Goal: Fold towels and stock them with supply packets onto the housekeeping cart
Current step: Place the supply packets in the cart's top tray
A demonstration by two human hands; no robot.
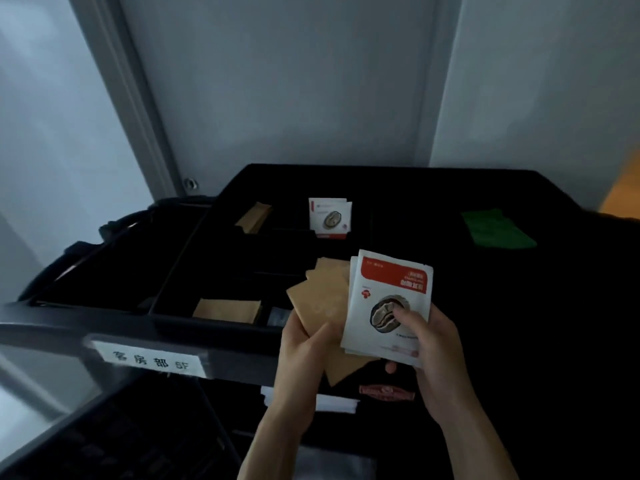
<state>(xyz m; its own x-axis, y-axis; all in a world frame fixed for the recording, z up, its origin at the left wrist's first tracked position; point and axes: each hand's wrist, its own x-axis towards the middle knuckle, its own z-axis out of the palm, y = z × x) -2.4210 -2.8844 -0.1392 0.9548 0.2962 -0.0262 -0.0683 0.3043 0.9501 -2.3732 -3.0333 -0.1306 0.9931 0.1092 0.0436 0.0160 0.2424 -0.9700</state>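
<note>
- Left hand [304, 344]: fingers curled round a fan of tan kraft packets [320, 306], held above the cart's front edge.
- Right hand [433, 344]: a small stack of white coffee packets [388, 306] is gripped, thumb pressed on the printed bean picture, fingers wrapped behind. Red band at the top of the front packet; print reads upside down from this view.
- The white stack overlaps the tan fan on its right side; the two bundles touch.
- Below the hands, on a lower level of the housekeeping cart [138, 327]: a flat white stack [332, 401] is seen, with a red-brown labelled item [386, 392] just beside it. Too dark to tell what these are.
- White label [152, 360] with printed characters and "5F" is fixed on the cart's front rail, left of the hands.
- Top tray is split by dividers. A tan packet [228, 310] lies in the near compartment, left of the hands.
- Further back: another tan packet [254, 216] is propped in a rear compartment, and white coffee packets [329, 218] stand upright in the compartment beside it.
- Green packets [497, 228] lie at far right on the dark top.
- Grey wall [277, 81] behind the cart.
- No towel can be made out.
</note>
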